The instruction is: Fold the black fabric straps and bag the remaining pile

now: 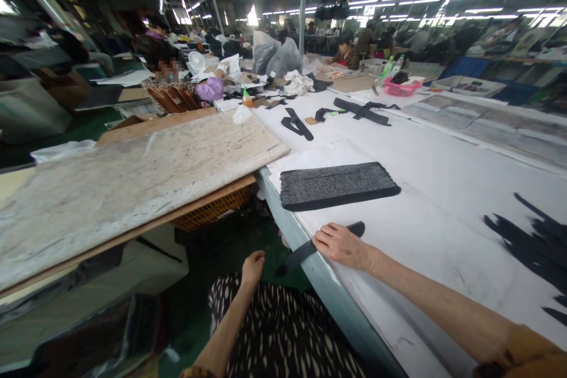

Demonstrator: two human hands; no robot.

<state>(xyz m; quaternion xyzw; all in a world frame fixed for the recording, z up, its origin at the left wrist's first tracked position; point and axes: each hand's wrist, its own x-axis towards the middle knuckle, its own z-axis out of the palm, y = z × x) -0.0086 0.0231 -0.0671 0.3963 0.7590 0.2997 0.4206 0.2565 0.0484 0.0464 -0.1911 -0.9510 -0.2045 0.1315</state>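
Observation:
My right hand (341, 245) is at the edge of the white table, fingers curled over a dark strip (299, 255) that looks like fabric. One end of this strip lies on the tabletop beyond my knuckles; the other hangs out past the edge. My left hand (253, 267) hovers over my patterned lap, closed, with nothing showing in its fingers and a small gap between it and the hanging end. Just beyond my right hand lies a neat stack of grey-black strips (339, 184). A loose pile of black strips (535, 242) is spread at the right.
To the left stands a worn pale board (146, 183) above an orange crate (215, 207). Loose dark straps (363, 111), a pink basket (402, 86) and a small orange bottle (247, 97) are farther back. Other people sit at cluttered tables beyond.

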